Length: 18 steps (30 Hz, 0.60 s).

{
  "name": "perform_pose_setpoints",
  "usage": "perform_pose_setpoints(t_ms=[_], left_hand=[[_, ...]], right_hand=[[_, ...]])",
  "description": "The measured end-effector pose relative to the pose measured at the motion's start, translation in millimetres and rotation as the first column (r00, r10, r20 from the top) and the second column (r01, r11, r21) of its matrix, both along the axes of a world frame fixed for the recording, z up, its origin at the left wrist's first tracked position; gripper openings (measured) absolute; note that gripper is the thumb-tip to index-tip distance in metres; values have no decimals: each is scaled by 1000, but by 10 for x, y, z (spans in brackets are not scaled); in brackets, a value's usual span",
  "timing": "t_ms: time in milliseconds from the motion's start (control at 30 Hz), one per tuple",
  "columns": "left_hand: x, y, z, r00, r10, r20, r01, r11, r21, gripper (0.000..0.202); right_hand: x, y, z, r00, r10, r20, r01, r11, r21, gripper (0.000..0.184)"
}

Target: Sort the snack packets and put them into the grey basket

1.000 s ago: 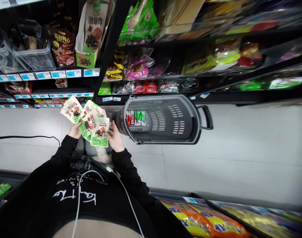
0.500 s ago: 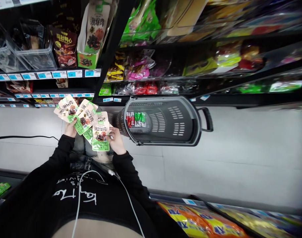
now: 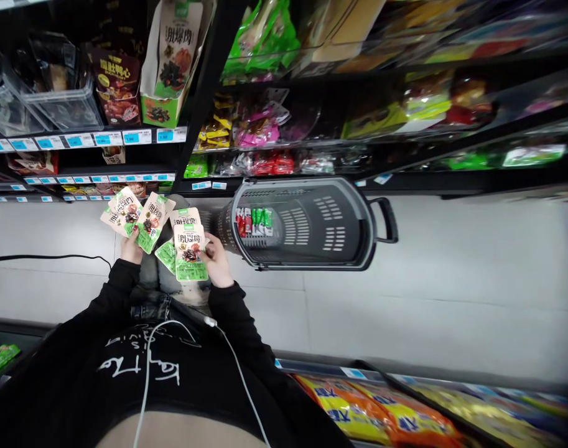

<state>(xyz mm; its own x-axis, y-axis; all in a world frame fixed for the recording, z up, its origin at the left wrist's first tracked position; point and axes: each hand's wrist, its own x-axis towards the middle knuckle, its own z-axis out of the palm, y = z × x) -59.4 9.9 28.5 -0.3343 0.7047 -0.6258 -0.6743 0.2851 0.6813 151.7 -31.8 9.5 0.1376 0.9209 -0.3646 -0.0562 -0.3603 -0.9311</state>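
Observation:
My left hand (image 3: 132,247) is closed on a fan of white-and-green snack packets (image 3: 153,214), its thumb over their lower edge. Several more snack packets (image 3: 189,249) of the same kind overlap in my right hand (image 3: 216,261), pinched at their right side. A gap separates the two bunches. Just right of my right hand stands a grey shopping basket (image 3: 311,264) on the floor. Inside it, at the left end, lie small red packets (image 3: 243,222) and green packets (image 3: 262,219).
Ahead, a shelf with price tags (image 3: 139,136) holds a display box (image 3: 160,112) of matching packets. Clear plastic bins (image 3: 64,106) stand left of it. Behind me, yellow-and-orange bags (image 3: 358,410) fill a low shelf. A white cable (image 3: 148,373) hangs across my shirt.
The packets, overlapping in one spread before, are now parted into two bunches. Those in my left hand have shifted slightly left, away from the right-hand ones. The view has shifted slightly.

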Motion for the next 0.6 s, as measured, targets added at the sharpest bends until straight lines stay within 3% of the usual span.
perform_pose_setpoints(t_ms=[200,300,400,500,600], left_hand=[[-1,-28,5,932,173,-318,-223,966,-128,22],[-53,-12,19,906,172,-388,-228,968,-103,23],[-50,-43,38,882,112,-457,-172,981,-91,25],[47,-111,66,837,49,-545,-77,997,-29,29],[167,-165,108,831,26,-555,-1,999,45,37]], right_hand=[[47,-89,5,988,-150,-31,152,984,93,55],[78,-113,98,951,-211,-224,227,973,46,54],[-14,-98,264,928,-169,-333,195,980,47,53],[-218,-68,415,977,-129,-169,147,984,97,52],[-396,-52,515,984,-178,14,174,976,129,52]])
